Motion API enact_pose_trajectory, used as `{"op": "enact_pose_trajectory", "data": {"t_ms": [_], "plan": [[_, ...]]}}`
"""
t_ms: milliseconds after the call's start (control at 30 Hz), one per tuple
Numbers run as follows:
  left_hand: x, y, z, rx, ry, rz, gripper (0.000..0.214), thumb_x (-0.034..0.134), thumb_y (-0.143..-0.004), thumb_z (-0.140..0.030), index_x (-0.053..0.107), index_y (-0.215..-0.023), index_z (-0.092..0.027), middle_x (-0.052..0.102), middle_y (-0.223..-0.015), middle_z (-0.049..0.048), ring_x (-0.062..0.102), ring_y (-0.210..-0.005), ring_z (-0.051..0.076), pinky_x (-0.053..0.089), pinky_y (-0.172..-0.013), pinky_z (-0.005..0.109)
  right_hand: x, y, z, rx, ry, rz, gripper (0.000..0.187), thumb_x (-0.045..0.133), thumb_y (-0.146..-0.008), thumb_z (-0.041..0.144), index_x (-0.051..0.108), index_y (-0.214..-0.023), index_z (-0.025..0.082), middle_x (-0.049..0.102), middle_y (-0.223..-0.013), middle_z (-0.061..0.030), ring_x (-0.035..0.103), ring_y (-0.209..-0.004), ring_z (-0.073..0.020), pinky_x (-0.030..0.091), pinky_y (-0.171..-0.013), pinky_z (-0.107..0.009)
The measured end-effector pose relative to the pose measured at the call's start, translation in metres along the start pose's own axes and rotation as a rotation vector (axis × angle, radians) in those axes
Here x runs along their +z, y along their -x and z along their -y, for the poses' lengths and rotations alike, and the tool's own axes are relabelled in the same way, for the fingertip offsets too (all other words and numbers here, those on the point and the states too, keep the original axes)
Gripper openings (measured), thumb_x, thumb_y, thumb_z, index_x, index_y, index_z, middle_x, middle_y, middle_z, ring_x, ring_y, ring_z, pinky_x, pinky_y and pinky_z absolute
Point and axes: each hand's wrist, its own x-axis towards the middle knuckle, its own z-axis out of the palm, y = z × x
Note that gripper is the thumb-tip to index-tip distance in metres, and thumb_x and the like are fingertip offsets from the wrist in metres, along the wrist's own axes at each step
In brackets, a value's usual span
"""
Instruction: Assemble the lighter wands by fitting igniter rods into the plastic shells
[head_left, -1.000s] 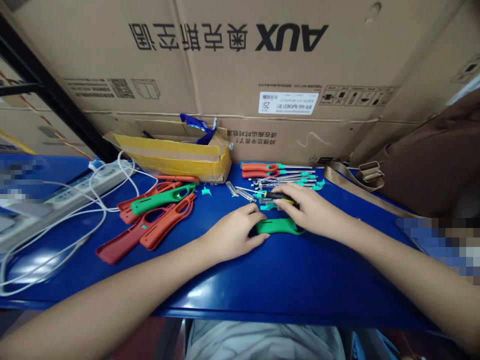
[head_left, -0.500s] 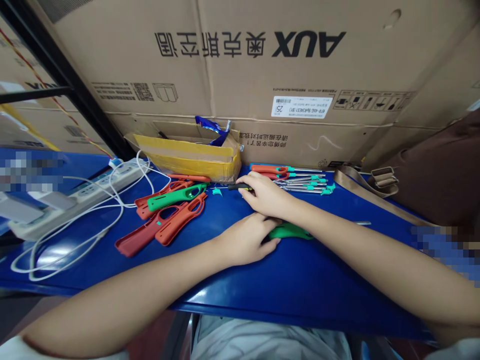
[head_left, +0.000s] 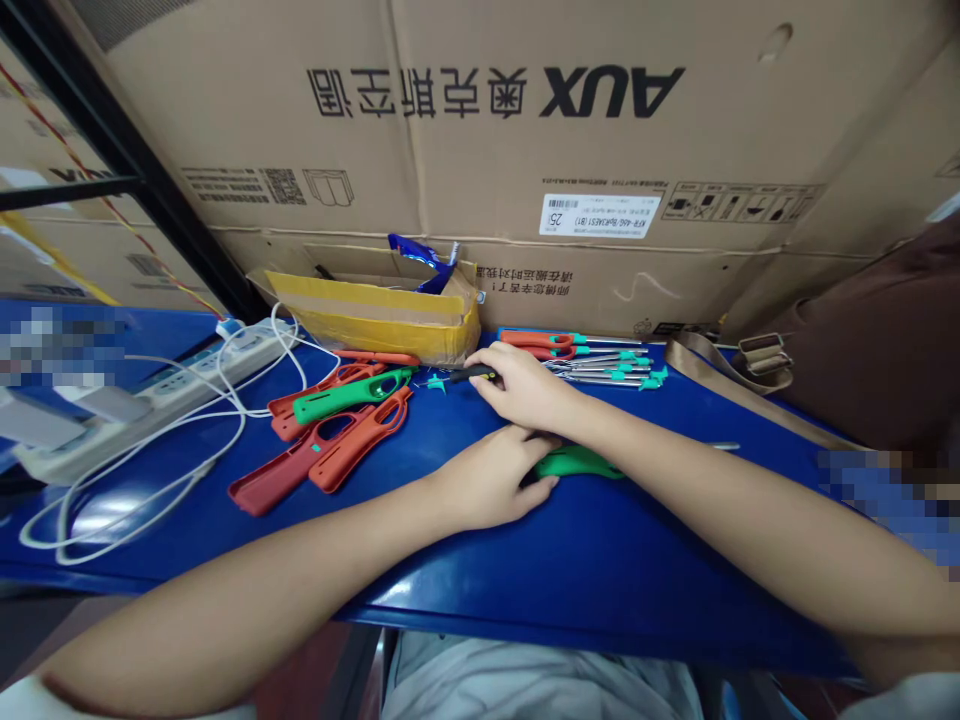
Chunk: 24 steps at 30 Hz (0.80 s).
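Note:
A screwdriver [head_left: 474, 373] with a black and yellow handle is in my right hand [head_left: 521, 388], its fingers closed round it. Its thin shaft points left, to a small teal plastic piece [head_left: 436, 382] near the tip. Just below, my left hand [head_left: 491, 480] has its fingers wrapped over a green long-nosed lighter [head_left: 577, 462] on the table. My right forearm hides part of this lighter, and a metal tube [head_left: 724, 446] shows beyond it. Left of my hands lie several red and orange lighter shells [head_left: 360, 440] and a green shell [head_left: 341, 397].
Behind my hands stands a yellow-taped carton [head_left: 375, 318] with a blue packet. Metal lighter tubes with teal parts [head_left: 615, 370] and red-orange lighters [head_left: 536, 342] lie at the back. A white power strip [head_left: 187, 375] with loose cables is at left, a brown strap [head_left: 742, 390] at right.
My right hand has shifted slightly left with the screwdriver, whose tip is now at the teal piece. The left hand stays on the green lighter.

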Motion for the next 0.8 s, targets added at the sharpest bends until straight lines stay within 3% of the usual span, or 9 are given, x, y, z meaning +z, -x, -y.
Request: {"op": "enact_pose_trajectory", "data": {"t_ms": [133, 233, 367, 433, 533, 633, 700, 800], "plan": [[0.0, 0.0, 0.0, -0.003, 0.04, -0.015, 0.039, 0.06, -0.095, -0.024, 0.061, -0.133, -0.013, 0.062, -0.13, 0.0155, 0.062, -0.121, 0.028, 0.049, -0.111, 0.041, -0.02, 0.017, 0.007, 0.033, -0.063, -0.097, 0.02, 0.057, -0.093, 0.017, 0.07, -0.109, 0.014, 0.071, -0.099, -0.0077, 0.064, -0.078, -0.0164, 0.05, -0.071, -0.03], [0.001, 0.0, 0.0, -0.024, 0.078, -0.019, 0.038, 0.064, -0.094, -0.024, 0.064, -0.13, -0.012, 0.062, -0.12, 0.0135, 0.065, -0.109, 0.025, 0.054, -0.102, 0.037, -0.04, 0.04, 0.008, 0.152, -0.292, -0.255, 0.016, 0.06, -0.091, 0.025, 0.07, -0.1, 0.017, 0.071, -0.089, -0.0029, 0.055, -0.062, -0.012, 0.044, -0.058, -0.027], [0.005, -0.002, -0.002, -0.022, 0.107, -0.031, 0.039, 0.067, -0.094, -0.026, 0.064, -0.13, -0.012, 0.062, -0.114, 0.0114, 0.065, -0.101, 0.022, 0.055, -0.096, 0.034, -0.059, 0.068, 0.003, 0.361, -0.52, -0.372, 0.021, 0.069, -0.086, 0.038, 0.07, -0.094, 0.019, 0.055, -0.057, 0.0064, 0.038, -0.044, -0.0085, 0.031, -0.045, -0.025], [0.008, -0.003, -0.003, -0.021, 0.115, -0.04, 0.04, 0.067, -0.094, -0.028, 0.064, -0.13, -0.012, 0.062, -0.113, 0.0113, 0.064, -0.099, 0.021, 0.055, -0.095, 0.034, -0.061, 0.073, 0.0, 0.396, -0.537, -0.341, 0.025, 0.071, -0.084, 0.042, 0.073, -0.093, 0.018, 0.052, -0.052, 0.007, 0.037, -0.042, -0.0089, 0.028, -0.043, -0.025], [0.01, -0.004, -0.003, -0.029, 0.119, -0.043, 0.038, 0.067, -0.094, -0.029, 0.066, -0.129, -0.013, 0.062, -0.114, 0.0117, 0.065, -0.099, 0.022, 0.055, -0.097, 0.035, -0.053, 0.069, 0.0, 0.325, -0.453, -0.208, 0.026, 0.072, -0.085, 0.04, 0.077, -0.096, 0.018, 0.069, -0.066, 0.0, 0.054, -0.051, -0.0125, 0.04, -0.049, -0.028], [0.01, -0.003, -0.004, -0.008, 0.113, -0.048, 0.039, 0.067, -0.093, -0.03, 0.065, -0.129, -0.014, 0.062, -0.124, 0.0138, 0.064, -0.113, 0.026, 0.052, -0.106, 0.039, -0.038, 0.054, 0.002, 0.193, -0.305, -0.115, 0.019, 0.068, -0.09, 0.032, 0.079, -0.101, 0.021, 0.08, -0.099, -0.0045, 0.071, -0.083, -0.019, 0.053, -0.076, -0.032], [0.009, -0.002, -0.004, 0.014, 0.105, -0.047, 0.041, 0.067, -0.093, -0.028, 0.064, -0.131, -0.013, 0.061, -0.131, 0.0156, 0.061, -0.122, 0.028, 0.049, -0.11, 0.04, -0.028, 0.044, 0.004, 0.125, -0.218, -0.087, 0.019, 0.067, -0.091, 0.027, 0.079, -0.104, 0.021, 0.08, -0.106, -0.0049, 0.072, -0.097, -0.0213, 0.054, -0.088, -0.035], [0.006, 0.0, -0.004, 0.02, 0.091, -0.037, 0.04, 0.066, -0.093, -0.025, 0.063, -0.13, -0.012, 0.062, -0.131, 0.0163, 0.062, -0.122, 0.028, 0.051, -0.109, 0.04, -0.017, 0.032, 0.005, 0.072, -0.095, -0.084, 0.018, 0.068, -0.09, 0.024, 0.078, -0.105, 0.019, 0.08, -0.107, -0.0073, 0.073, -0.098, -0.0235, 0.054, -0.09, -0.036]]}}
